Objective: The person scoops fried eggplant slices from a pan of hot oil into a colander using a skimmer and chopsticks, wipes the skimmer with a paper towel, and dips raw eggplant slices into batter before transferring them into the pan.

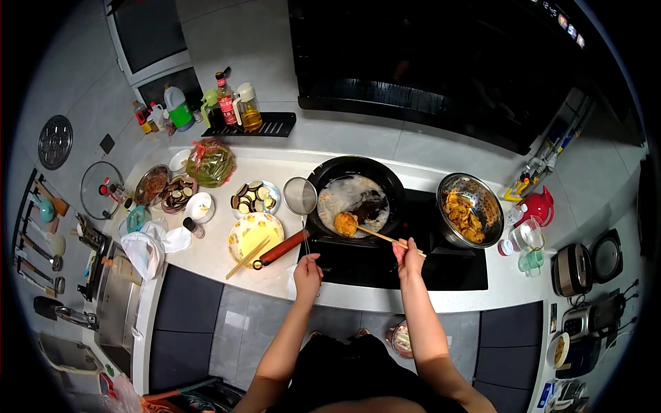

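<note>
My left hand (308, 277) is closed on the thin handle of a mesh strainer (301, 195), whose round head is at the left rim of the black wok (323, 172). In my right hand (410, 258) is a pair of wooden chopsticks (381, 235), slanting into the wok. At their tips is a golden-brown fried piece (345, 224), at the near side of the bubbling, foamy oil (354, 189). The wok's wooden handle (284, 248) points toward the lower left, beside my left hand.
Right of the wok, a perforated steel bowl (489, 206) holds fried pieces. To the left are a yellow-patterned bowl (277, 221) with chopsticks across it, a plate of sliced eggplant (255, 199) and a bag of green vegetables (211, 164). A range hood (413, 62) overhangs the stove (406, 268).
</note>
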